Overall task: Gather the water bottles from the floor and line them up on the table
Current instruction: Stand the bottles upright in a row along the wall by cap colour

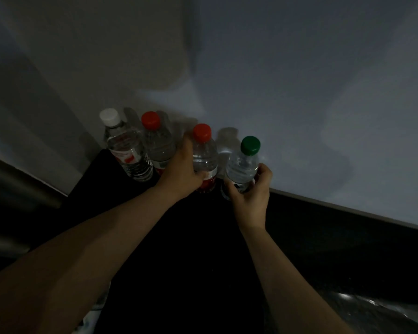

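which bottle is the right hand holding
The green-capped bottle, at the right end of the row; the right hand grips its lower body. No other cap is green.

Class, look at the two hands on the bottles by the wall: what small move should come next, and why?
Probably slide the green-capped bottle closer to the nearer red-capped bottle, then let go. The right hand grips it at the row's end with a gap showing between them, while the left hand holds that neighbour.

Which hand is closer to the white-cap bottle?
Left. The left hand grips a red-cap bottle two along from the white-cap bottle; the right hand grips the green-cap bottle, farthest away.
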The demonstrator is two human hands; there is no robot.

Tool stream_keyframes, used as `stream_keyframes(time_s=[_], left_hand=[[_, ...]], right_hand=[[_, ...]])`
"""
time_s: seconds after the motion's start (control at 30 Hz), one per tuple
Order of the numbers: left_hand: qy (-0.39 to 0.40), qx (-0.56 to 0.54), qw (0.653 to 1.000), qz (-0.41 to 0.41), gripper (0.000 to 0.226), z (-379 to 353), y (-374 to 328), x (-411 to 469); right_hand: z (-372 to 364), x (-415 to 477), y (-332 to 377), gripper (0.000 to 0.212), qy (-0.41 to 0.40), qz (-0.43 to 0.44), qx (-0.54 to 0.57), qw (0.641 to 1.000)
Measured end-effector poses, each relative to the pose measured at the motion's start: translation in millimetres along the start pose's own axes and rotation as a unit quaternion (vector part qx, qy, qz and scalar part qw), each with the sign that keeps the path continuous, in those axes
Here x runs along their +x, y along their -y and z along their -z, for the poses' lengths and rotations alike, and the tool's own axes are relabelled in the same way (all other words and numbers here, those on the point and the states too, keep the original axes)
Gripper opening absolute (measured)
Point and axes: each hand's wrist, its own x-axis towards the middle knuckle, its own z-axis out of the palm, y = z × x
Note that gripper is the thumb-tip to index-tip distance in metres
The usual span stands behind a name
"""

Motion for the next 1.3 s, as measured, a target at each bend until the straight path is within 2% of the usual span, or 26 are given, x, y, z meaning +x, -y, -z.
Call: stream_keyframes(time_s=[0.13,0.2,0.33,0.43,0.53,0.7,0.83,0.97,1.13,1.3], left_hand=[[0.004,-0.006,1.0,0.018,0.096,5.2,-2.5,-0.7],[0.001,-0.012,1.0,0.025,0.087,9.0,-3.9,-4.9],[0.008,-0.051,0.998,0.036,0.073,22.0,-5.7,-29.4],[0.017,-0.058,0.996,0.066,0.069,35.2,-2.5,-65.3],[0.036,-0.065,0.991,0.111,0.065,48.3,-3.0,-113.0],[0.09,-0.118,0.974,0.172,0.051,83.0,1.4,-193.3],[0.054,-0.126,0.971,0.198,0.041,107.6,20.7,-254.8],[0.02,-0.176,0.962,0.21,0.033,125.3,47.1,-307.5],[-0.023,-0.127,0.966,0.226,0.03,135.6,72.7,-366.7],[-0.049,-0.067,0.971,0.223,0.027,145.7,82.4,-409.2]], right_hand=[[-1.0,-0.9,3.9,0.061,0.008,-0.014,0.001,1.0],[1.2,-3.7,8.6,0.067,0.01,-0.028,-0.011,1.0],[17.8,-21.3,18.9,0.084,0.027,-0.098,-0.108,0.989],[36.4,-50.9,29.3,0.072,0.045,-0.126,-0.163,0.978],[49.1,-87.8,43.6,0.067,0.1,-0.12,-0.208,0.966],[54.2,-149.8,67.2,0.051,0.226,-0.163,-0.178,0.944],[44.3,-199.2,84.2,0.05,0.307,-0.181,-0.182,0.916],[18.9,-249.5,92.3,0.053,0.282,-0.126,-0.248,0.918],[-6.3,-298.8,101.0,0.053,0.291,-0.06,-0.277,0.914],[-27.9,-340.0,101.7,0.063,0.34,-0.095,-0.272,0.895]])
